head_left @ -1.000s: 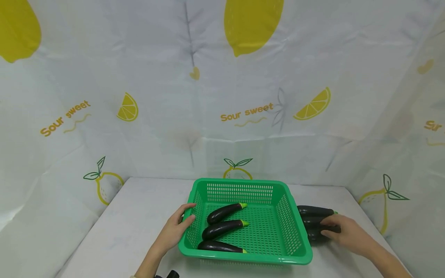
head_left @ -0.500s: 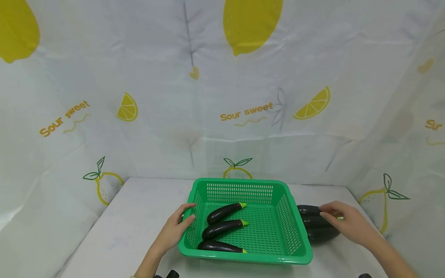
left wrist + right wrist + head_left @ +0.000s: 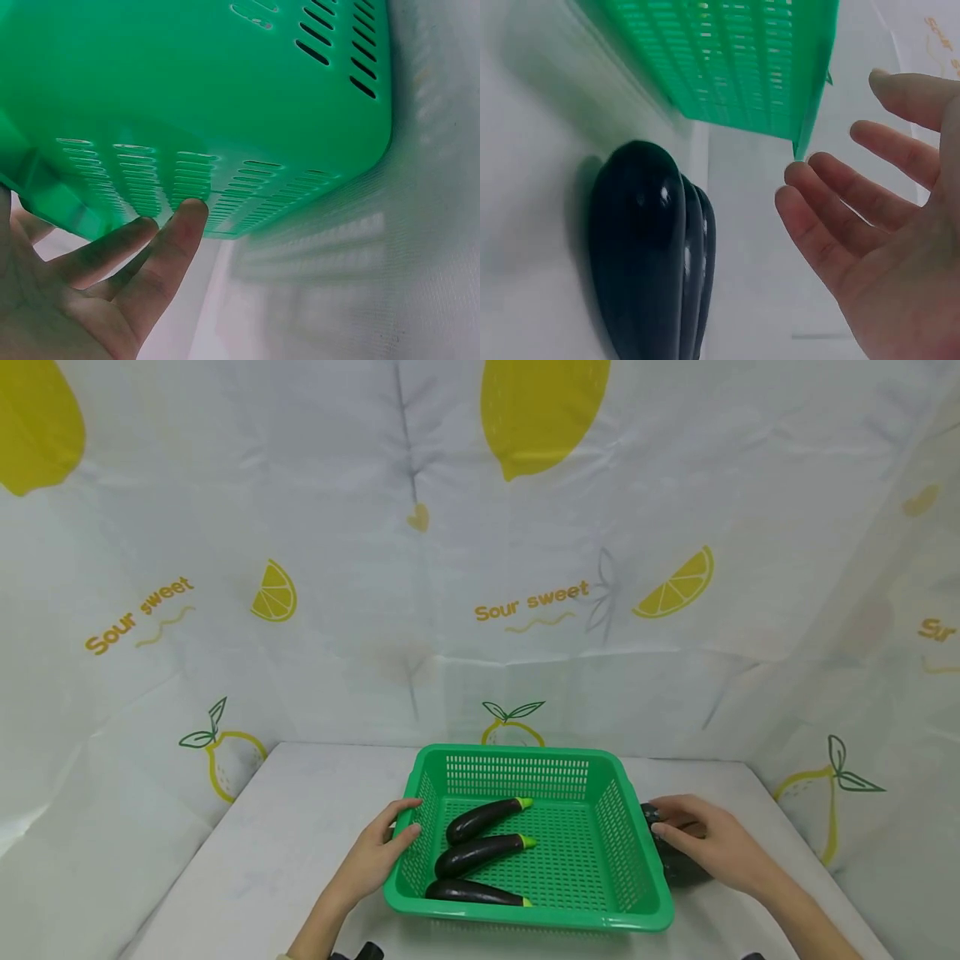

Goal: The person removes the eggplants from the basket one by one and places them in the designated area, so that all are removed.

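A green plastic basket [image 3: 633, 920] with slotted walls stands on the white table; three dark eggplants [image 3: 480, 857] with green stems lie in its left half. My left hand [image 3: 371, 860] holds the basket's left rim, thumb and a finger over the edge; in the left wrist view its other fingers [image 3: 169, 262] lie against the outer wall. My right hand [image 3: 708, 843] hovers over eggplants [image 3: 641, 255] lying side by side right of the basket and mostly hides them in the head view. The right wrist view shows its fingers [image 3: 832, 232] loosely spread, holding nothing, near the basket's rim.
A white sheet printed with lemons [image 3: 543, 418] hangs behind and on both sides of the table. Bare white tabletop [image 3: 300, 827] lies left of the basket. A small black object [image 3: 369, 952] shows at the bottom edge by my left forearm.
My right hand has moved from the near eggplants over the far one, then left toward the basket's right rim. My left hand, the basket and the eggplants inside it stay put.
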Tool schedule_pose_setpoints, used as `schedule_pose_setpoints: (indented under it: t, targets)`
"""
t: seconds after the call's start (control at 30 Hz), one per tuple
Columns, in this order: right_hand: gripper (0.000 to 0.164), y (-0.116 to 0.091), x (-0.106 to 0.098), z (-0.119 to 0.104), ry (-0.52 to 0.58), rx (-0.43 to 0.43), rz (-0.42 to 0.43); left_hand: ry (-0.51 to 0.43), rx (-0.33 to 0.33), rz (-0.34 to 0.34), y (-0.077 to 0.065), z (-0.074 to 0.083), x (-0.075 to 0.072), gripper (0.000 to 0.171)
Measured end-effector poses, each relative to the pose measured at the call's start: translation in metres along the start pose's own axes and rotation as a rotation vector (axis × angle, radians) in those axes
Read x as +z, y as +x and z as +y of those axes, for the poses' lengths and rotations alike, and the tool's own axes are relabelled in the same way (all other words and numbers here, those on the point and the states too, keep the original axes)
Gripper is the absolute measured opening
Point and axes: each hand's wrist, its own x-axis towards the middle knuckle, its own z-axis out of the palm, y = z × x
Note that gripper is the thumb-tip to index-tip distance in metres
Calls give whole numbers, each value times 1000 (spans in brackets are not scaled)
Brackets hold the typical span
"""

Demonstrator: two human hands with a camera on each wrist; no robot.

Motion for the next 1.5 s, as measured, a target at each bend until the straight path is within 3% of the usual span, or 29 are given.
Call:
schedule_pose_setpoints:
  t: [0.37, 0.57, 0.83, 1.23, 1.37, 1.5]
  targets:
    - [47, 0, 19, 0, 123, -42, -110, 11, 0, 2, 0, 0, 0, 45]
    - [51, 5, 28, -1, 159, 1, -174, 7, -4, -8, 1, -1, -1, 46]
    - [52, 5, 36, -2, 180, 45, -156, 41, 9, -16, 2, 1, -5, 49]
    - [51, 5, 38, 1, 196, 41, -143, 239, 79, 56, -2, 9, -13, 49]
    - [51, 5, 38, 2, 206, 43, -148, 322, 130, 126, -2, 13, -17, 43]
    - [50, 5, 38, 3, 212, 37, -152, 431, 222, 215, -1, 17, -20, 37]
